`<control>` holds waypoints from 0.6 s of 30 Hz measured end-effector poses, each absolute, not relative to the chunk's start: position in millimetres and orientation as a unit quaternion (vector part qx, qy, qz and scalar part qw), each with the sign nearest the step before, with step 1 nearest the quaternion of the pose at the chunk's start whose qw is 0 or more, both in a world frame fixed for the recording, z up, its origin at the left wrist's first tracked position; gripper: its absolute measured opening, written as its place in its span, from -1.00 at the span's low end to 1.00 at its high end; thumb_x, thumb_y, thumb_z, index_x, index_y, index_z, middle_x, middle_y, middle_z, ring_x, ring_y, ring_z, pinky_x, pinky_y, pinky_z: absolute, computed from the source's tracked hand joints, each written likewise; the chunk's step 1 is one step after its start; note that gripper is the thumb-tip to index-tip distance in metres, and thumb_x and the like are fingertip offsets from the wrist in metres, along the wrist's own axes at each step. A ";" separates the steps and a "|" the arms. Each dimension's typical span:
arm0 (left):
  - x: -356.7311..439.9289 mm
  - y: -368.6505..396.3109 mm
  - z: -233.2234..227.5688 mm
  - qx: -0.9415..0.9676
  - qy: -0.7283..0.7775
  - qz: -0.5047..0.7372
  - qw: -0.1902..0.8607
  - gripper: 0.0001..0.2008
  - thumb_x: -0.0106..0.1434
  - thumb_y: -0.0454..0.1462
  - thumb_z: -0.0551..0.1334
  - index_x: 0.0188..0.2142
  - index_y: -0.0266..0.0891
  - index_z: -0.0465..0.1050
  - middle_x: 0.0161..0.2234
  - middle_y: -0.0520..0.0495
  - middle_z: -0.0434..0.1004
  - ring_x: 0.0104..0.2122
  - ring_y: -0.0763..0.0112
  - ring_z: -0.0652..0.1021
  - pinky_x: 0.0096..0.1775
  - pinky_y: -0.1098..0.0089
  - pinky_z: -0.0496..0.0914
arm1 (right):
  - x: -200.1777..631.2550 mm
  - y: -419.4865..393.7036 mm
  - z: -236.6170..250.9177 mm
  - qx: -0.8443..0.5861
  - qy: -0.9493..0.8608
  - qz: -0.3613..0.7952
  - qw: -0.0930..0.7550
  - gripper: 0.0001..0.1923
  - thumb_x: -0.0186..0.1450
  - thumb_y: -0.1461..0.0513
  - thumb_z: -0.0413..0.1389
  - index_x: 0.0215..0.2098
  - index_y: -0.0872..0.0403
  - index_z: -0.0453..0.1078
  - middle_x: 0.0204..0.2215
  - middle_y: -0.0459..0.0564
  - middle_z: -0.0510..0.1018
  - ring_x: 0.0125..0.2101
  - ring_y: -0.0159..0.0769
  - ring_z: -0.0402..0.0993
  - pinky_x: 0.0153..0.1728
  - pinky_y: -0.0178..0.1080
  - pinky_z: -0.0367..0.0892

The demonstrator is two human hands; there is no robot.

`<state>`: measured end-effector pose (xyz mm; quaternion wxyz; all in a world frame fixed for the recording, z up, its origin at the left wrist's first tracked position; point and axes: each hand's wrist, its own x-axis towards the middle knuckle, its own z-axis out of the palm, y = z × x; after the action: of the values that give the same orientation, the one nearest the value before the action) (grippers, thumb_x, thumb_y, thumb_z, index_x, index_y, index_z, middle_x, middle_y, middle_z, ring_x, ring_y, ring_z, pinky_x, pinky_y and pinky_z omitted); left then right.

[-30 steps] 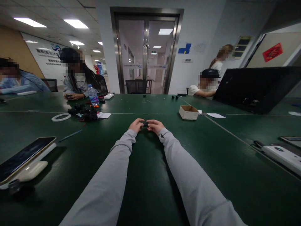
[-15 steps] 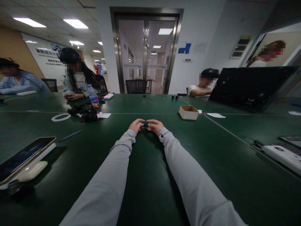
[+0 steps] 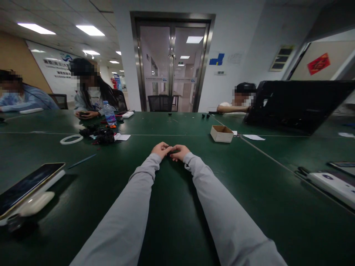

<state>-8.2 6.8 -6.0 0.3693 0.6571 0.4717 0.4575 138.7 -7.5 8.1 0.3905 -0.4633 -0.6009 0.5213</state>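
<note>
Over the green table point(image 3: 172, 207) my left hand point(image 3: 160, 149) and my right hand point(image 3: 180, 152) meet at the fingertips, well out in front of me. Between them is a small black object point(image 3: 169, 147), pinched by both hands. Fingers cover most of it, so its exact kind does not show. The thumbs and index fingers of both hands press close together around it. Long grey sleeves reach down to both wrists.
A small open cardboard box point(image 3: 222, 134) stands ahead to the right. On the left are a tape ring point(image 3: 71, 139), black gear point(image 3: 101, 133), a water bottle point(image 3: 109, 113), a thin blue stick point(image 3: 82, 161) and a phone point(image 3: 31, 187). A power strip point(image 3: 334, 186) lies right.
The black object, visible between my fingertips before, is now mostly covered. My right hand has turned and closed nearer to the left. The person at the far-right doorway is gone from view.
</note>
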 end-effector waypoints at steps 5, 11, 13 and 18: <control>0.1 -4.4 -2.6 0.678 0.516 0.411 0.323 -0.77 -0.07 -0.26 0.29 -0.43 -0.26 0.28 -0.63 0.11 0.34 -0.57 0.51 0.40 -0.45 0.48 0.27 | 131.1 -18.1 14.1 -0.418 -0.539 0.586 0.438 -0.68 0.05 0.42 0.16 -0.27 0.12 0.19 -0.64 -0.19 0.46 -0.74 -0.45 0.39 -0.79 -0.46 0.29; -10.5 -65.1 23.6 0.779 0.453 0.242 0.360 -0.47 -0.03 -0.25 0.26 -0.04 -0.25 0.20 -0.37 -0.05 0.48 -0.47 0.44 0.46 -0.36 0.41 0.33 | 156.8 -44.4 12.2 -0.464 -0.567 0.533 0.424 -0.50 -0.09 0.27 0.31 -0.34 0.06 0.07 -0.69 -0.24 0.42 -0.80 -0.40 0.34 -0.85 -0.40 0.24; -35.8 -97.9 40.0 0.821 0.423 0.162 0.347 -0.36 -0.02 -0.17 0.26 0.06 -0.20 0.12 -0.23 -0.10 0.46 -0.40 0.41 0.48 -0.32 0.38 0.35 | 187.6 -60.1 13.0 -0.478 -0.568 0.520 0.422 -0.47 -0.13 0.20 0.32 -0.37 0.05 0.05 -0.63 -0.16 0.47 -0.79 -0.40 0.34 -0.85 -0.39 0.23; -151.4 -170.3 84.0 0.853 0.512 0.036 0.090 -0.54 0.01 -0.04 0.19 -0.08 -0.09 0.35 -0.08 -0.08 0.40 -0.08 0.21 0.38 -0.05 0.25 0.23 | 289.2 -125.6 28.5 -0.516 -0.564 0.499 0.408 -0.47 -0.16 0.05 0.30 -0.40 0.08 0.13 -0.39 0.06 0.54 -0.69 -0.40 0.40 -0.74 -0.35 0.30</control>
<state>-151.4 -170.3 84.0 0.0902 0.8533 0.5123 0.0360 289.2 -125.6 28.5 0.4084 -0.5155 -0.5641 0.4992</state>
